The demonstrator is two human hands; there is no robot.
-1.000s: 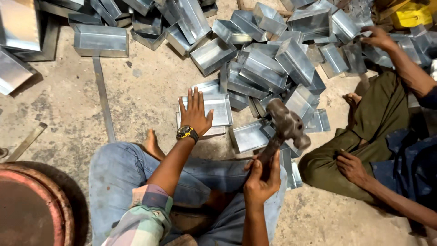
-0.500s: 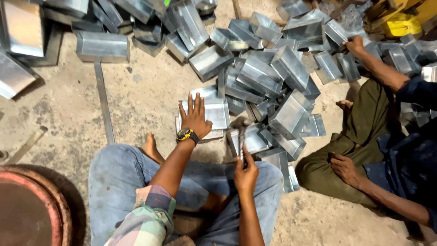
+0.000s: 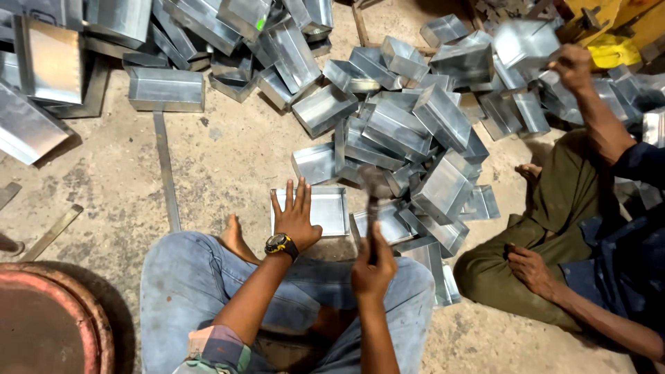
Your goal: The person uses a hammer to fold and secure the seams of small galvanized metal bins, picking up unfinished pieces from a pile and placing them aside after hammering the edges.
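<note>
Seated on a dusty concrete floor (image 3: 228,149), knees in faded blue jeans (image 3: 187,277) spread wide, a bare foot (image 3: 234,235) poking out beside the left knee. Left hand (image 3: 296,218) flat and released, fingers spread, pressing down on the near edge of a shallow rectangular tray of shiny sheet metal (image 3: 322,210) lying on the floor just ahead of the knees; black wristwatch with a yellow-trimmed face (image 3: 280,244) on that wrist. Right hand (image 3: 373,266) clenched around the handle of a hammer with a dark, blurred metal head (image 3: 374,187), head raised over the right end of the tray and just beside the neighbouring metal pieces. Beyond the tray, a big loose heap of open rectangular boxes of bright galvanised sheet (image 3: 415,125), tilted and overlapping every which way; more long folded metal boxes (image 3: 166,88) strewn along the top left. A thin flat metal strip (image 3: 166,173) lying on the floor left of the tray. Rusty red round drum rim (image 3: 62,312) at the lower left corner. To the right, another person sitting in olive-green trousers (image 3: 547,228), one hand (image 3: 571,66) up among the boxes, the other hand (image 3: 530,266) resting on the thigh.
</note>
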